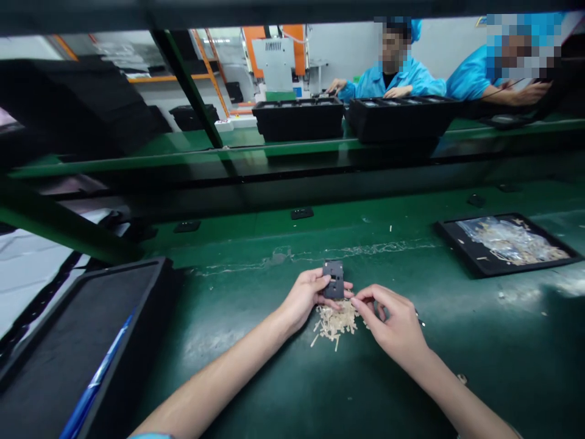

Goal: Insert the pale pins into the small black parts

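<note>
My left hand (305, 296) grips a small dark grey plastic plate (334, 278) with cut-outs, holding it upright above the green work surface. My right hand (392, 322) is right beside it, thumb and forefinger pinched together at the plate's lower right edge; what they pinch is too small to make out. A thin dark tool tip (419, 319) sticks out behind the right hand. Under both hands lies a little heap of pale beige slivers (334, 323).
A large black tray (68, 347) with a blue pen (98, 378) sits at the near left. A black tray (475, 259) holding a clear bag of beige pieces (509, 239) lies at the right. Across the green conveyor (183, 160), black bins (299, 119) stand before two people in blue coats.
</note>
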The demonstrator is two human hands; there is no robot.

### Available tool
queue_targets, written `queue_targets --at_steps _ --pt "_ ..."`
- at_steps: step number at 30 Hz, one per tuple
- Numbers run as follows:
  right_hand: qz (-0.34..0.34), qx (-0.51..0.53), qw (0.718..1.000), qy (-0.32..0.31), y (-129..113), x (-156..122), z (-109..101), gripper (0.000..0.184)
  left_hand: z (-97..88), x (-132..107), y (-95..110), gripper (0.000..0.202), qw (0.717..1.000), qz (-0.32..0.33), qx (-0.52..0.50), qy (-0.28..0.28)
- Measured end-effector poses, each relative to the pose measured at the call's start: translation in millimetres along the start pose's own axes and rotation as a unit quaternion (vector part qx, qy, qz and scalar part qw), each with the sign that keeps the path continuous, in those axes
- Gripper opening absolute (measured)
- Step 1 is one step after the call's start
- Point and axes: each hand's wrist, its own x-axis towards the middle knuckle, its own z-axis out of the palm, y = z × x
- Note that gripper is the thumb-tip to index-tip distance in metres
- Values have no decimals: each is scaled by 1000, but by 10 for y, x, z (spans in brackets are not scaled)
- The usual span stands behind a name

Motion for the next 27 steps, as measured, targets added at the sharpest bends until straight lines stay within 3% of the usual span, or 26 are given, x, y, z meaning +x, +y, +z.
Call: queue_targets --at_steps 5,8,10,12,15,18,23,25,27 --pt "-20 -20 1000 13 12 1 -49 18 58 726 258 17 997 22 40 68" --pt "-27 -29 999 14 35 7 -64 17 126 1210 440 23 995 44 45 83" --pt "-32 -45 998 10 49 12 -66 17 118 1400 488 29 992 56 49 100" --pt "-37 -68 997 3 58 16 -62 17 60 1433 467 31 989 78 48 114" --pt "-41 -102 994 -1 65 18 -53 18 -72 1224 385 29 987 118 46 104" --pt "-24 -123 992 5 83 24 -68 17 -170 848 327 27 986 139 52 78" --pt "65 -126 990 22 175 84 -202 13 -198 209 163 27 981 154 96 76" --pt "113 -116 987 -13 225 130 -286 14 -185 10 66 24 958 193 191 95" --pt "149 -103 980 -83 267 173 -374 15 -165 -131 -15 22 906 250 326 102"
